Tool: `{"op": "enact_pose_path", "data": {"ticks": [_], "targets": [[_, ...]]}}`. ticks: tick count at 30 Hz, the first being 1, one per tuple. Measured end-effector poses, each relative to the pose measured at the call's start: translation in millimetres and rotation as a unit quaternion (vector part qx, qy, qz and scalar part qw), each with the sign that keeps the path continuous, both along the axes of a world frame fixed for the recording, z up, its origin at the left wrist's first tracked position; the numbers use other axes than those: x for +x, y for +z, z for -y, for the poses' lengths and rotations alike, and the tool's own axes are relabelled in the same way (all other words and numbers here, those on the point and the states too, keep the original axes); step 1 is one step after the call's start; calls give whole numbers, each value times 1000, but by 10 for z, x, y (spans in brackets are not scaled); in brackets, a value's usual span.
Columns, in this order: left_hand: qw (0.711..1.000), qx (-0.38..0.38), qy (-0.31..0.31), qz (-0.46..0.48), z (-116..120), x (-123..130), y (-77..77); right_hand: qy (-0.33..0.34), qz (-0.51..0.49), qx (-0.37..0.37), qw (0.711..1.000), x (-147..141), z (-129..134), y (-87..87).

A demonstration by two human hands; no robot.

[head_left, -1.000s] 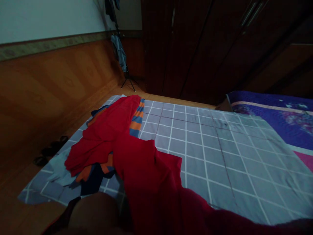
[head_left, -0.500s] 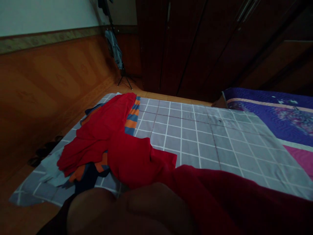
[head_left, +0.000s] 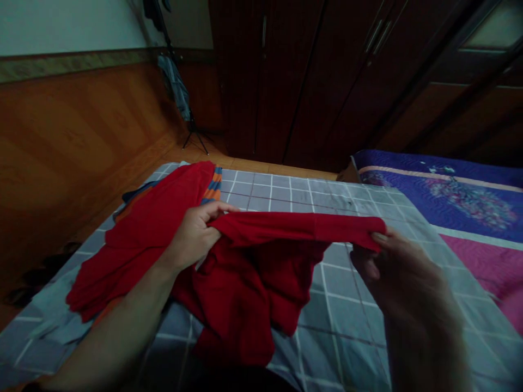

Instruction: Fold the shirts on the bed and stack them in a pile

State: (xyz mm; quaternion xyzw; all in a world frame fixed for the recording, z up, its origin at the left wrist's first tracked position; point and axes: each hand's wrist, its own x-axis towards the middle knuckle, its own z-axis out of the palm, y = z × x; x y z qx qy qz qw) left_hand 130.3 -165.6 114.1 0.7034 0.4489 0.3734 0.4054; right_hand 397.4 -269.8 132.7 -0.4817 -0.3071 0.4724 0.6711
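A red garment is stretched sideways between my two hands above the bed, its top edge nearly level and the rest hanging in folds. My left hand grips the left end of that edge with thumb and fingers. At the other end, my right hand, a little blurred, pinches the corner. Left of my left hand lies another spread red garment on a pile of clothes. From under it show an orange and blue striped cloth and a pale grey-blue cloth.
Beneath everything is a grey checked bedsheet. A purple and pink floral bedspread covers a surface to the right. Dark wardrobe doors stand beyond the bed. A stand with hanging cloth is in the far left corner.
The red garment, earlier trailing low across the front of the bed, is now lifted and pulled taut between both hands. Both hands have come further into view, and the view has shifted slightly right.
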Motion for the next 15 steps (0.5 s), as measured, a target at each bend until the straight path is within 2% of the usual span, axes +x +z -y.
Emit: {"op": "enact_pose_path", "data": {"ticks": [3,6,8,12,15], "targets": [[984,60,-1,-166,-193,-77,-430,5,-55,-43,998,152,-192,-43],[958,105,27,-265,-296,-178,-668,-46,-100,-54,992,302,-180,-69],[957,89,29,-276,-324,-255,-731,-89,-130,-61,986,377,-130,-46],[971,32,10,-238,-293,-394,-772,-151,-149,-64,975,520,15,33],[984,-17,8,-176,-197,-435,-739,-158,-66,-39,984,765,169,2]]}}
